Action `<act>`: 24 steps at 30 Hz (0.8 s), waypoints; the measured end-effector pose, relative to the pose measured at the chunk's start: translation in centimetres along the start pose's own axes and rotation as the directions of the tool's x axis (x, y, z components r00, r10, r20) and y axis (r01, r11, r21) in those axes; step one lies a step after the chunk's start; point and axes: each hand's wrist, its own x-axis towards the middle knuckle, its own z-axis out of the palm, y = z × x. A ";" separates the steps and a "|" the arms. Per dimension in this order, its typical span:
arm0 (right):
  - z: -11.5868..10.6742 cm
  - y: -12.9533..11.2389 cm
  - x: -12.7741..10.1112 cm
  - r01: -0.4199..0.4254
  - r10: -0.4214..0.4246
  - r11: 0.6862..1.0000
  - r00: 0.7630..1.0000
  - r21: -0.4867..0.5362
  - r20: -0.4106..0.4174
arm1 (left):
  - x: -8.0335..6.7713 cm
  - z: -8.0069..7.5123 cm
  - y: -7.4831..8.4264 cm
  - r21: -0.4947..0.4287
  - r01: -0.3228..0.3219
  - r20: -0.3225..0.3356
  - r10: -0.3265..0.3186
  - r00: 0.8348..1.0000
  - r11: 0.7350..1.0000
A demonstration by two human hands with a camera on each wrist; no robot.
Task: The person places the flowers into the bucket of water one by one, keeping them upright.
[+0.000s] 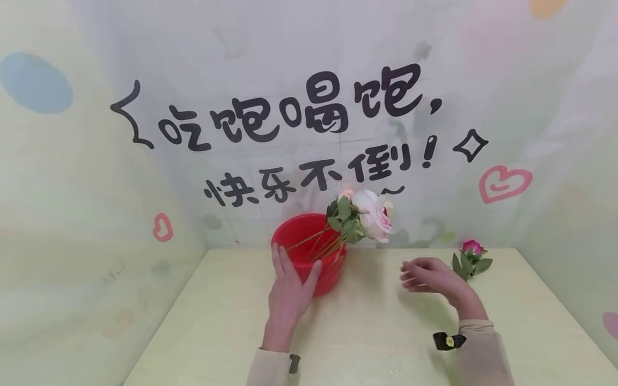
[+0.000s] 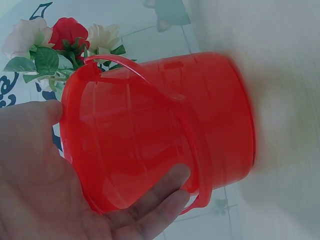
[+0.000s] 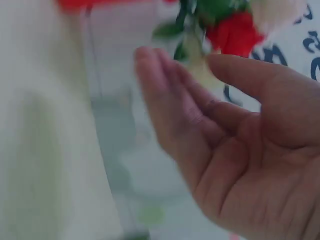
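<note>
A red plastic bucket [image 1: 332, 276] stands on the table toward the back. My left hand [image 1: 289, 292] rests against its near side with spread, fairly straight fingers, the thumb right at the rim in the left wrist view. The bucket's handle [image 2: 201, 145] hangs down its side by those fingertips. Artificial flowers lean out over the right rim: a pale pink rose [image 1: 373, 217], a red rose [image 2: 70, 36] and a cream rose [image 2: 103, 39] among them. To the right of the bucket, my right hand [image 1: 429, 276] hovers over the table, its fingers loosely bent and holding nothing.
A magenta flower [image 1: 472, 247] with green leaves lies at the table's back right, just behind my right wrist. The pale table [image 1: 217, 332] ends at a printed backdrop [image 1: 289, 48] with large dark lettering; similar sheets hang on both sides.
</note>
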 end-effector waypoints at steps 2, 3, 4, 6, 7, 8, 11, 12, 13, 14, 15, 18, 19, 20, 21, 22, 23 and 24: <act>-1.9 0.9 -1.2 -0.106 0.095 0.988 0.991 -0.115 -0.098 | 0.0 -0.1 0.0 0.002 0.001 0.002 -0.001 1.000 1.000; -2.9 1.4 -1.8 -0.161 0.141 0.976 0.980 -0.147 -0.141 | 0.0 -0.1 0.0 0.001 0.003 0.003 -0.003 1.000 1.000; -3.9 1.9 -2.5 -0.211 0.181 0.964 0.968 -0.165 -0.176 | 0.0 -0.1 0.0 0.000 0.004 0.003 -0.004 1.000 1.000; -5.6 2.9 -3.7 -0.290 0.249 0.942 0.941 -0.170 -0.227 | 0.1 -0.1 0.1 0.001 0.006 0.008 -0.006 1.000 1.000; -6.3 3.3 -4.2 -0.324 0.279 0.932 0.928 -0.165 -0.247 | 0.1 -0.1 0.1 0.003 0.007 0.010 -0.007 1.000 1.000; -6.8 3.7 -4.7 -0.347 0.302 0.925 0.918 -0.153 -0.257 | 0.0 0.0 0.1 0.004 0.009 0.011 -0.009 1.000 1.000; -7.7 4.7 -5.6 -0.397 0.364 0.913 0.895 -0.089 -0.256 | 0.0 0.1 0.0 0.011 0.015 0.014 -0.015 1.000 1.000; -7.8 5.0 -5.7 -0.405 0.376 0.912 0.892 -0.072 -0.251 | 0.0 0.1 -0.1 0.013 0.016 0.013 -0.016 1.000 1.000; -8.0 5.3 -5.7 -0.406 0.383 0.912 0.891 -0.053 -0.243 | 0.0 0.1 -0.1 0.014 0.017 0.013 -0.017 1.000 1.000; -8.1 5.6 -5.8 -0.405 0.387 0.914 0.892 -0.031 -0.234 | 0.0 0.1 -0.2 0.015 0.019 0.013 -0.019 1.000 1.000; -8.2 5.8 -5.7 -0.405 0.391 0.914 0.891 -0.014 -0.232 | 0.0 0.2 -0.2 0.016 0.019 0.013 -0.019 1.000 1.000; -8.2 6.3 -5.5 -0.390 0.374 0.921 0.892 -0.016 -0.253 | -0.1 0.1 -0.1 0.020 0.017 0.013 -0.017 1.000 1.000; -8.2 6.4 -5.4 -0.386 0.365 0.922 0.892 -0.030 -0.265 | -0.1 0.1 -0.1 0.021 0.016 0.011 -0.016 1.000 1.000; -8.1 6.5 -5.3 -0.383 0.354 0.922 0.893 -0.056 -0.279 | -0.1 0.0 -0.1 0.021 0.014 0.010 -0.014 1.000 1.000; -8.0 6.6 -5.2 -0.386 0.347 0.919 0.889 -0.079 -0.297 | -0.1 0.0 0.0 0.020 0.011 0.008 -0.011 1.000 1.000; -7.9 6.7 -5.1 -0.383 0.338 0.918 0.889 -0.100 -0.308 | -0.1 0.0 0.0 0.019 0.009 0.007 -0.009 1.000 1.000; -7.8 6.7 -4.9 -0.383 0.330 0.916 0.888 -0.118 -0.320 | 0.0 0.1 0.0 0.017 0.005 0.005 -0.005 1.000 1.000; -7.7 6.7 -4.8 -0.387 0.322 0.910 0.886 -0.150 -0.333 | 0.0 0.1 0.0 0.015 0.002 0.004 -0.002 1.000 1.000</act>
